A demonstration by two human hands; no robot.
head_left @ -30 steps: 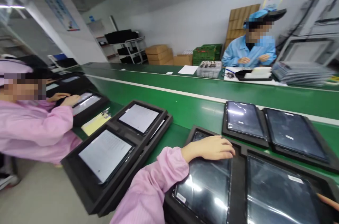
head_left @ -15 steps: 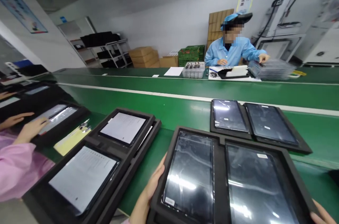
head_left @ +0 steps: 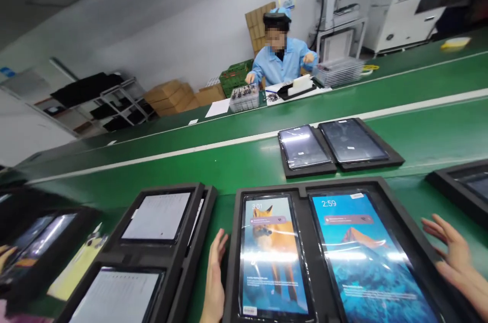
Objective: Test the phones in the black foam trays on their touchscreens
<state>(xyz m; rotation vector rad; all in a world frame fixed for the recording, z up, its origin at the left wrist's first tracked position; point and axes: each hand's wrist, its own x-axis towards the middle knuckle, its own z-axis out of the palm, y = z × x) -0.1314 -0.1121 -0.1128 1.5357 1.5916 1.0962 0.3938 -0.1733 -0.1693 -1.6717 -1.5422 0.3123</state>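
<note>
A black foam tray [head_left: 303,262] lies in front of me with two tablets in its recesses. The left tablet [head_left: 272,257] is lit with a fox picture, the right tablet [head_left: 366,257] with a blue mountain picture. Along the tray's left side is my left hand [head_left: 214,280], open, its fingers stretched upward; whether it touches the edge I cannot tell. My right hand [head_left: 453,254] is open at the right side, fingers spread off the tray, its thumb close to the rim. Neither hand grips anything.
To the left, stacked foam trays [head_left: 129,257] hold tablets with pale screens. A yellow pad [head_left: 74,272] lies beyond them. Another tray with two dark tablets [head_left: 305,147] sits ahead on the green bench. One more tray [head_left: 463,191] is at right. A co-worker [head_left: 280,58] sits opposite.
Both tablet screens in front of me have lit up from dark. My hands have let go of the tray's sides, and the right fingers have spread. The view has swung right.
</note>
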